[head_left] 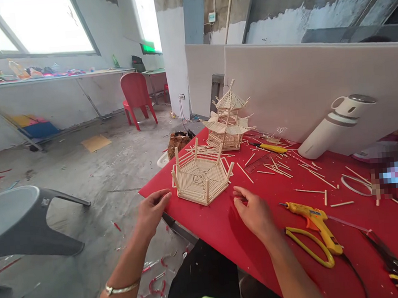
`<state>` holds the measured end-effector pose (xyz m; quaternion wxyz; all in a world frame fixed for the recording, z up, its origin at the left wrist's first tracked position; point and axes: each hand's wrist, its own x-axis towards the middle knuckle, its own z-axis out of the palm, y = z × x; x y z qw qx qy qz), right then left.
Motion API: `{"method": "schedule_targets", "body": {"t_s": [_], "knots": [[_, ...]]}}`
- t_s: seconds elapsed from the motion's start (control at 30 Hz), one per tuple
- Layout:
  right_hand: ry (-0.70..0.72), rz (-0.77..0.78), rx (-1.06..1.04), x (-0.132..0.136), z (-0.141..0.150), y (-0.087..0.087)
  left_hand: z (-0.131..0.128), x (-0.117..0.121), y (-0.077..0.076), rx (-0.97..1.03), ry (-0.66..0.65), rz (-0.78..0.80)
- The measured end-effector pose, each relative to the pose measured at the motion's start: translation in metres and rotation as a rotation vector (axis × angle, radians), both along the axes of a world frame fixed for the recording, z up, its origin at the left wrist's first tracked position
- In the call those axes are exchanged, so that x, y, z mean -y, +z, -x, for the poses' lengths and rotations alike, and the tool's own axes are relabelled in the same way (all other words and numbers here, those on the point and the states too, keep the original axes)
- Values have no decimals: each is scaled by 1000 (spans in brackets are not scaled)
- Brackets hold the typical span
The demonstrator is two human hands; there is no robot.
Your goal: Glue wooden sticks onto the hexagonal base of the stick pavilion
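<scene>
A six-sided base of pale wooden sticks [201, 178], with a short upright post at each corner, sits on the red table [222, 238]. My left hand [154, 207] hovers just left of the base, fingers stretched towards it and holding nothing. To the right of the base is my right hand [252, 209], empty, its thumb and fingers apart. Neither hand appears to touch the sticks. Behind the base stands a tiered stick pagoda [229, 122] with a pointed roof.
Loose sticks [278, 166] lie scattered near a yellow utility knife [273, 148]. On the right are a yellow glue gun [315, 220], dark-bladed scissors [390, 258] and a leaning white thermos [334, 128]. A grey stool [16, 220] and red chair [136, 94] stand on the littered floor.
</scene>
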<state>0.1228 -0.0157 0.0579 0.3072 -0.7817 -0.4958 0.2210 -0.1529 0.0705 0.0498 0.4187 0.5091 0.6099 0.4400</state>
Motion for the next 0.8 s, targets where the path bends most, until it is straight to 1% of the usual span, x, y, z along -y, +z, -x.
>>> {"method": "schedule_targets", "body": {"t_s": [0.1, 0.17, 0.23, 0.3, 0.4, 0.43, 0.5, 0.57, 0.63, 0.73, 0.8], "knots": [[-15, 24, 0, 5, 1, 1, -15, -10, -1, 14, -30, 12], [-27, 46, -17, 7, 0, 0, -14, -11, -4, -1, -14, -4], [-22, 66, -38, 9, -1, -1, -6, -5, -6, -24, -23, -12], [-12, 82, -47, 9, -2, -2, 8, 6, -7, -109, -81, -22], [-14, 83, -38, 5, -4, -4, 34, 28, -6, -377, -201, -44], [-17, 73, -38, 2, -5, -6, 40, 34, -5, -448, -210, -49], [-22, 39, -54, -5, -7, -11, 48, 40, -2, -489, -159, -87], [-21, -8, -99, -15, -9, -18, 45, 37, 2, -392, -74, -118], [-10, -51, -151, -26, -11, -26, 33, 27, 6, -193, -42, -63], [4, -70, -177, -42, -14, -35, 7, 8, 11, 135, -92, 113], [13, -73, -188, -51, -13, -37, -9, -2, 14, 249, -126, 198]]}}
